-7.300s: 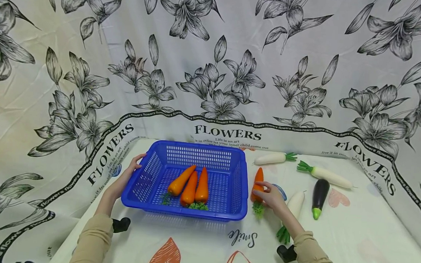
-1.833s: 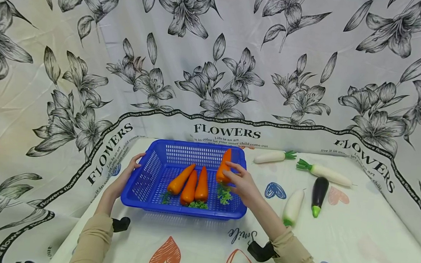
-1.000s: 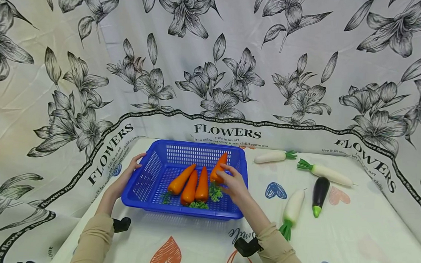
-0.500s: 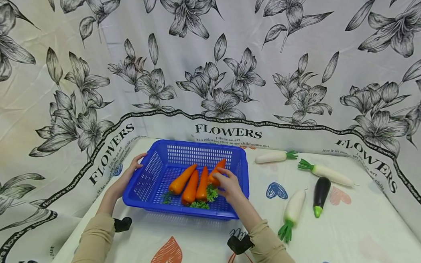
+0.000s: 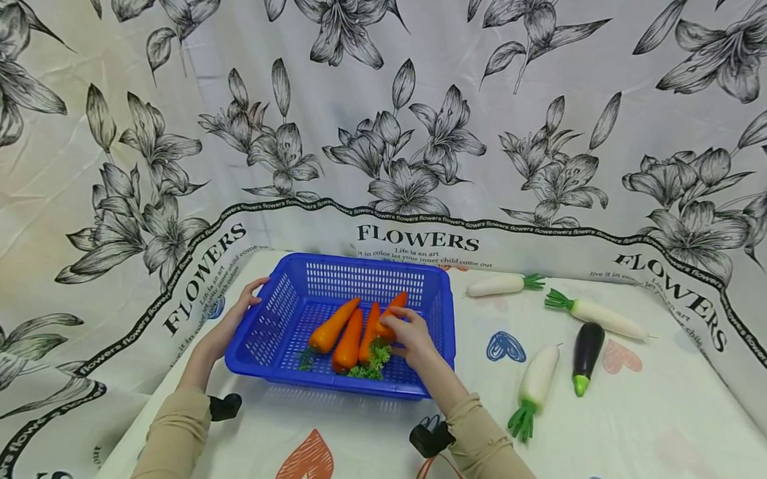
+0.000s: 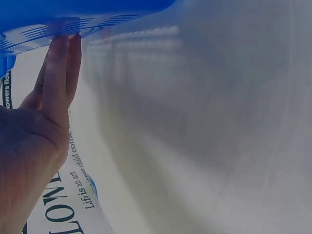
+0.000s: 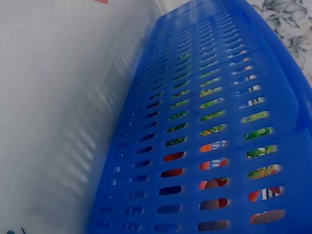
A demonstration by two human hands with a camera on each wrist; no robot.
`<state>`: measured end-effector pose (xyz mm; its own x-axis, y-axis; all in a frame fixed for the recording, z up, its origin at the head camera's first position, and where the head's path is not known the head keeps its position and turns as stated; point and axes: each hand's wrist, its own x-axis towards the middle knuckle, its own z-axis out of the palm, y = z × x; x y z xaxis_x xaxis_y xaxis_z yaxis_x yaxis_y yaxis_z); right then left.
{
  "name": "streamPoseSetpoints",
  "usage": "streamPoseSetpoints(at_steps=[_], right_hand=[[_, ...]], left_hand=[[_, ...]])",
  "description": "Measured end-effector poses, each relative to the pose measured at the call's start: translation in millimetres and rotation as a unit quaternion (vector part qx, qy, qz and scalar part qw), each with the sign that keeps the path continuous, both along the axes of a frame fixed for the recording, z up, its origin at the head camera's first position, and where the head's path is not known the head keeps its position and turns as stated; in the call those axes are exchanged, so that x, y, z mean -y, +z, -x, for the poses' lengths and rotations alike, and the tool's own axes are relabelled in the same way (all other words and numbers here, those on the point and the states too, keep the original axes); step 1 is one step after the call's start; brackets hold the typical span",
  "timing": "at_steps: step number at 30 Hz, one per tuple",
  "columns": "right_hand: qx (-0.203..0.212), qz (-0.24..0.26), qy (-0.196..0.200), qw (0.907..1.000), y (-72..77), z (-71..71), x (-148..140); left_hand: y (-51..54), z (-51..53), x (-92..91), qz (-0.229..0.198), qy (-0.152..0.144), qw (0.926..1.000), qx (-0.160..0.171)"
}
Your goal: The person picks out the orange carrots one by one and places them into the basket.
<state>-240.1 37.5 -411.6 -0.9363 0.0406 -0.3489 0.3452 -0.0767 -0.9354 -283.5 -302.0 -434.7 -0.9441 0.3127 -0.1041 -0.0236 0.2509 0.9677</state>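
Note:
A blue plastic basket (image 5: 338,388) stands on the table with several orange carrots inside. My left hand (image 5: 242,310) holds its left rim; in the left wrist view the fingers of the left hand (image 6: 53,83) reach up against the basket's outer wall. Inside, my right hand (image 5: 415,338) pinches the rightmost carrot (image 5: 398,303), its leafy top (image 5: 379,353) toward me. That carrot lies tilted beside the other carrots (image 5: 349,340), close to or touching its neighbour. In the right wrist view the basket's slotted wall (image 7: 195,122) hides most of the hand and carrots.
Right of the basket lie a white radish (image 5: 496,284) at the back, a second radish (image 5: 609,319) farther right, and a third radish (image 5: 538,377) nearer me. An eggplant (image 5: 587,354) lies beside them. A flower-print curtain (image 5: 421,161) rises behind the table.
My right hand took the carrot from the table right of the basket, carried it over the rim and lowered it left beside the other carrots. My left hand stayed on the rim.

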Motion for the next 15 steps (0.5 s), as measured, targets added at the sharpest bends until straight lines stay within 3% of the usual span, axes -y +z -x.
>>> streamPoseSetpoints(at_steps=[2,7,12,15], right_hand=[[0.002,-0.012,0.004,0.9999,0.1,-0.8,-0.3],[0.014,-0.051,0.006,0.9986,-4.0,0.9,-0.8],[0.016,-0.078,0.011,0.9968,-22.1,11.6,-4.0],[0.019,-0.089,0.011,0.9958,-20.2,9.1,-3.1]], left_hand=[[-6.7,5.9,2.9,0.001,0.005,1.0000,0.004],[-6.1,6.1,2.7,0.003,0.005,1.0000,0.003],[-6.2,5.8,3.3,0.003,0.007,1.0000,0.005],[-5.9,5.7,3.3,0.000,0.007,0.9999,0.009]])
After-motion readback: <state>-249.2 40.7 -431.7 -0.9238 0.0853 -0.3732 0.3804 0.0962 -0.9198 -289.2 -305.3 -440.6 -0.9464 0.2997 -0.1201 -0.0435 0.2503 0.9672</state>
